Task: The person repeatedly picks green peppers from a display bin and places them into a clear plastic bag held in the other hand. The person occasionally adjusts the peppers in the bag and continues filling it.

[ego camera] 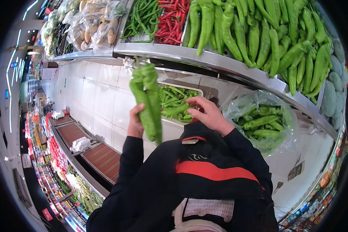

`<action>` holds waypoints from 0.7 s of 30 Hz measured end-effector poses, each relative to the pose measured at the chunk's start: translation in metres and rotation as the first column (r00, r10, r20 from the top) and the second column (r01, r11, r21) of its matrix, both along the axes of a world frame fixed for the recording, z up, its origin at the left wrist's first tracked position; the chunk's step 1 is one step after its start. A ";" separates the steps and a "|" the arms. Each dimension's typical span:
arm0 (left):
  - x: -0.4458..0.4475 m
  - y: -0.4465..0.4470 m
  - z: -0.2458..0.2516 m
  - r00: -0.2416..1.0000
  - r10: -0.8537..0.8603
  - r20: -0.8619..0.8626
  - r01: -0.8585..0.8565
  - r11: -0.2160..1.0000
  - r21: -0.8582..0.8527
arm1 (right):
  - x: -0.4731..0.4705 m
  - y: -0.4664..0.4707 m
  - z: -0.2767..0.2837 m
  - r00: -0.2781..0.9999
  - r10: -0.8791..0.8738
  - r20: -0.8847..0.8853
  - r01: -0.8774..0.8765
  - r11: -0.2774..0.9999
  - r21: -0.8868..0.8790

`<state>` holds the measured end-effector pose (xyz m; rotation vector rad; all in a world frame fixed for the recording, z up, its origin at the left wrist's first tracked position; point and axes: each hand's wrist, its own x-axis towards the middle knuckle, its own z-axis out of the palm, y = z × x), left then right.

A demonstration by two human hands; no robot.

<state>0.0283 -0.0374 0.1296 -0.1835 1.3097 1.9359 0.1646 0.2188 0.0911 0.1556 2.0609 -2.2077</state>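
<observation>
Two long green peppers (pixel 146 95) stand upright in my left hand (pixel 137 119), whose fingers wrap their lower part. To the right is my right hand (pixel 207 111), its thumb and fingers apart, above the edge of a crate (pixel 201 92) of green peppers. One green pepper (pixel 175 110) lies at its fingertips; whether they touch it I cannot tell. A clear plastic bag (pixel 290 127) of green peppers sits open to the right of that hand.
Ahead runs a metal-edged produce stand (pixel 197 55) with large green peppers (pixel 264 40), red chilies (pixel 172 20), thin green chilies (pixel 143 18) and bagged produce (pixel 94 26). Brown slatted platforms (pixel 103 159) and another vegetable display (pixel 84 185) are at the left. The floor (pixel 101 90) is pale tile.
</observation>
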 end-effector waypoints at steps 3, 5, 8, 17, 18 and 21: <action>0.016 0.028 -0.010 1.000 -0.001 0.008 0.000 0.987 0.161 | -0.020 -0.027 0.006 0.998 0.069 0.013 -0.064 0.971 -0.229; 0.027 0.051 -0.014 0.999 -0.017 0.033 0.009 0.975 0.223 | -0.025 -0.034 0.006 1.000 0.012 -0.005 -0.013 0.942 -0.336; 0.029 0.067 -0.011 0.991 -0.121 0.058 0.111 0.982 0.150 | -0.024 -0.031 0.005 0.988 -0.152 -0.025 0.130 0.907 -0.400; 0.021 0.123 -0.002 0.954 -0.293 -0.065 0.295 0.955 0.034 | -0.028 0.006 0.017 0.954 -0.299 -0.032 0.296 0.917 0.268; 0.020 0.131 0.003 0.954 -0.292 -0.068 0.296 0.953 0.066 | -0.027 0.011 0.019 0.942 -0.326 -0.075 0.334 0.900 0.280; 0.008 0.157 0.019 0.949 -0.291 -0.117 0.302 0.949 0.087 | -0.027 0.032 0.022 0.914 -0.349 -0.206 0.386 0.904 0.183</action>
